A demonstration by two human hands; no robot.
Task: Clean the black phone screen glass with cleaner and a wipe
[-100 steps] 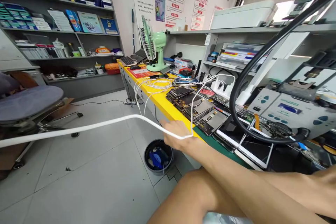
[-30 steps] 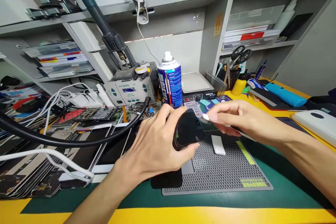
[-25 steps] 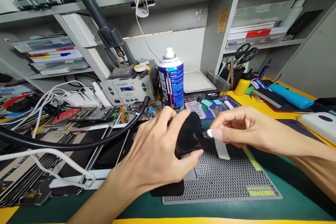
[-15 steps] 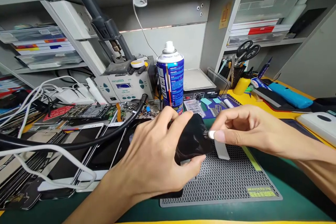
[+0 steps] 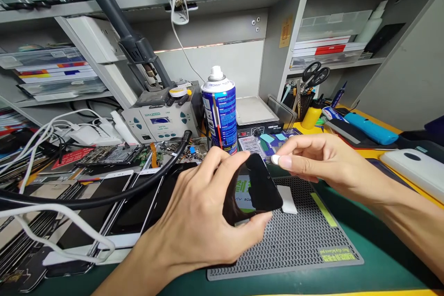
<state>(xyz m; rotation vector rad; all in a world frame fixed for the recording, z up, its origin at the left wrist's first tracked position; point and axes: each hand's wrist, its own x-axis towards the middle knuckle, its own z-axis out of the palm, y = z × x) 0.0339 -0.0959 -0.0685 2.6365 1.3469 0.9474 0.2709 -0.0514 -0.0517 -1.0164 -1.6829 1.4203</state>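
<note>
My left hand [image 5: 204, 208] is closed around a black smartphone [image 5: 265, 189], thumb on the near edge and fingers on the far edge. The phone is tilted above a grey perforated mat [image 5: 277, 245], and its glossy face reflects green lettering. To the right, my right hand [image 5: 315, 159] pinches a small brush [image 5: 275, 159] by its white end, with fine bristles pointing at the phone. The bristles look just apart from the phone's upper right edge. Under the phone's right end a folded white pad [image 5: 287, 200] lies on the mat.
A blue spray can [image 5: 222, 111] stands behind my hands, beside a grey rework station [image 5: 161, 122]. Phone screens [image 5: 114, 189] and a thick black hose [image 5: 132, 194] lie on the left. Scissors [image 5: 315, 74] stand in a holder at the back right.
The brush has moved off the phone's edge, up and slightly left. My left hand has turned the phone, so its face now shows a bright reflection. The whole view has shifted slightly.
</note>
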